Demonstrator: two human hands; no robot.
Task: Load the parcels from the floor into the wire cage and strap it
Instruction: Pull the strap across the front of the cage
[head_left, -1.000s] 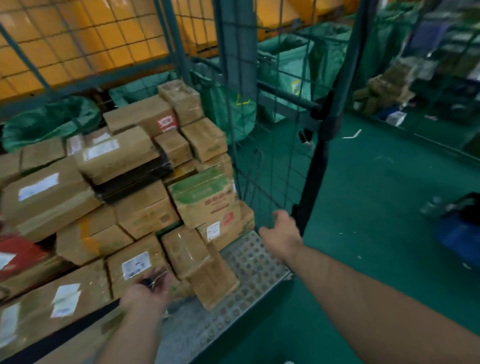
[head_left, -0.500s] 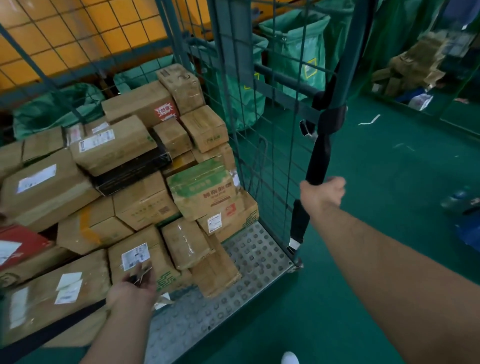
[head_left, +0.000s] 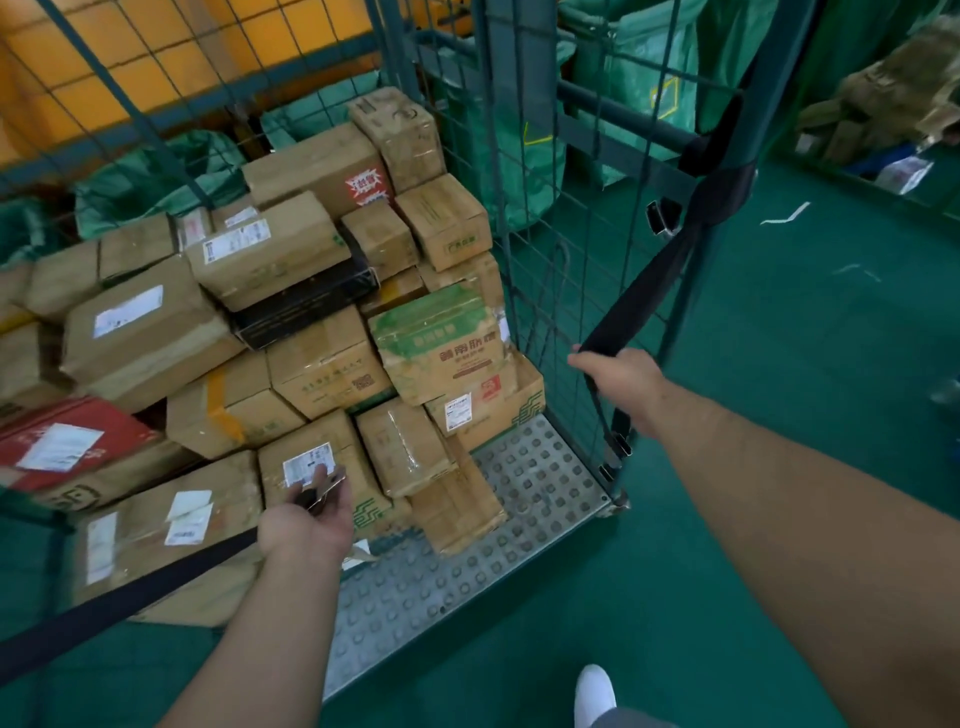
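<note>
The cardboard parcels (head_left: 322, 364) sit stacked inside the wire cage (head_left: 623, 111), piled towards its back and left. The left hand (head_left: 306, 525) curls round what looks like a metal buckle (head_left: 327, 488) on a black strap (head_left: 130, 592) running off to the lower left. The right hand (head_left: 621, 376) grips a second black strap (head_left: 649, 291), drawn at a slant from the front right post (head_left: 774, 93).

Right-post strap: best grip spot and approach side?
Grip the flat free run of the black strap below its wrap on the cage post, fingers curled across its width, where the right hand holds it now. Come from the open front: the wire side panel blocks the inside, and the wrapped part sits tight on the post. The left hand holds the buckle end.
</note>
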